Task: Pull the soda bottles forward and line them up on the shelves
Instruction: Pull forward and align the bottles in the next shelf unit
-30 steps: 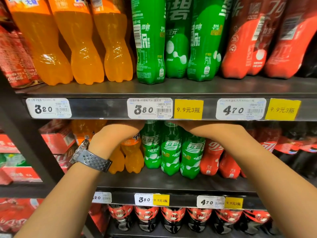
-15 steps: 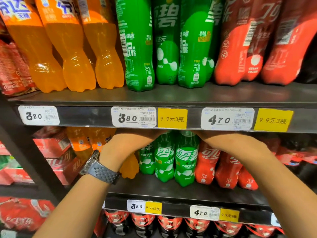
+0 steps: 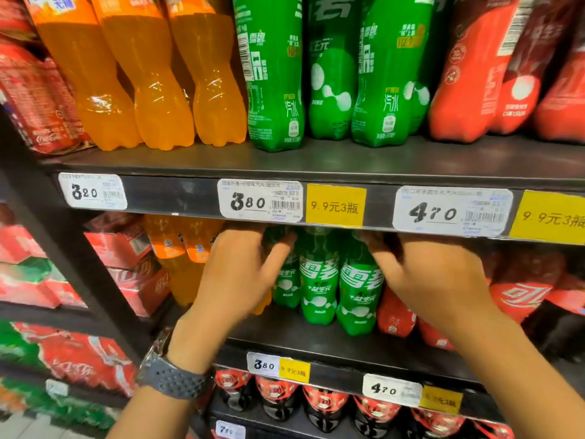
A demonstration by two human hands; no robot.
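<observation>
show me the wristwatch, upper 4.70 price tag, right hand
wristwatch [image 3: 179, 380]: head view, perforated strap
upper 4.70 price tag [image 3: 449, 214]: head view, printed digits
right hand [image 3: 437, 280]: head view, back of hand

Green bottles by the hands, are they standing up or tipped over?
Standing up. The two clearly seen green bottles rest on their bases on the middle shelf, necks pointing up. A third is partly hidden behind a hand.

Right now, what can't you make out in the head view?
All head view:
- Left hand and right hand fingertips: motion-blurred, tucked under the upper shelf edge; grip unclear.
- Middle-shelf green bottles: caps hidden by that edge.
- Top-shelf bottles: tops cut off by the frame.
</observation>
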